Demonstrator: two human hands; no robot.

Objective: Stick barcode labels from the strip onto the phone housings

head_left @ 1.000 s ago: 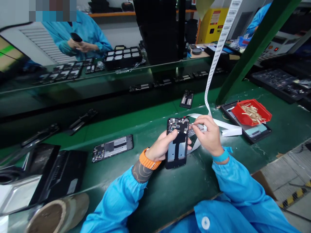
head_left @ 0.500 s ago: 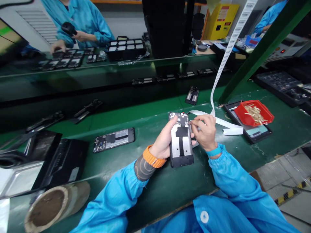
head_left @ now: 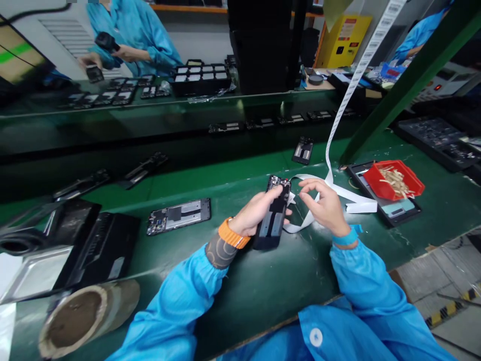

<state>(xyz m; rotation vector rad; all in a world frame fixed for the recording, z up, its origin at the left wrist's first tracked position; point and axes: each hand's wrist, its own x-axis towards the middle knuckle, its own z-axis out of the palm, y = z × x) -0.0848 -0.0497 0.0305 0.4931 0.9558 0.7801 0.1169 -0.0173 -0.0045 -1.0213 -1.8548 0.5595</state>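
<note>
An opened phone body [head_left: 271,220] is tilted over the green bench, with my left hand [head_left: 256,213] wrapped round it and the thumb near its circuit-board end. To its right, my right hand [head_left: 323,203] is raised with thumb and index finger almost meeting; whether something tiny sits between the tips is too small to tell. A white label strip [head_left: 340,110] hangs from above and runs down behind my right hand, its loose tail curling on the bench. Another opened phone body [head_left: 179,216] lies flat to the left of my hands.
A red bin [head_left: 408,175] of small pale pieces rests on a dark tray [head_left: 398,219] at right. A green post [head_left: 398,95] slants behind it. At lower left are a cardboard tube [head_left: 124,301] and black equipment [head_left: 112,240]. Across the bench, a person holds a scanner [head_left: 106,42].
The phone body in my left hand has turned and tilted, its face now darker. My right hand has moved slightly right, away from the phone's edge. The person opposite has lifted a dark item.
</note>
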